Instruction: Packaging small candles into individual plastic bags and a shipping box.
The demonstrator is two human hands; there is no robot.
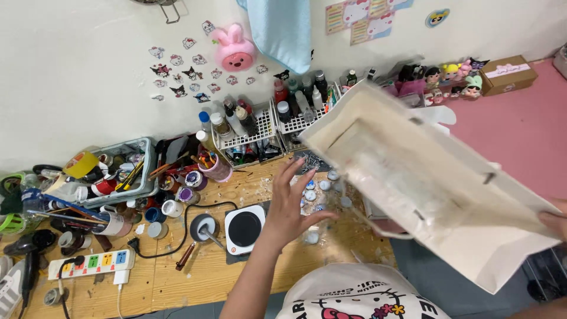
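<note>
Your left hand point(287, 207) is hovering with fingers spread over the small round jars point(316, 192), while your right hand point(554, 223) is gripping the tilted cream canvas bag point(437, 189) at its corner. A brown labelled box point(507, 74) is sitting against the wall.

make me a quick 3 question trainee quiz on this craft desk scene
1. True or false: the left hand grips the small hot plate.
2. What does the right hand hold? A) a large cream board B) a mug C) a brush
3. What lies on the wooden desk at far left, below the mugs?

Key
1. False: the hand hovers open, fingers spread, above small round pots.
2. A, held by its right edge, tilted over the desk.
3. A white power strip with coloured switches.
</note>
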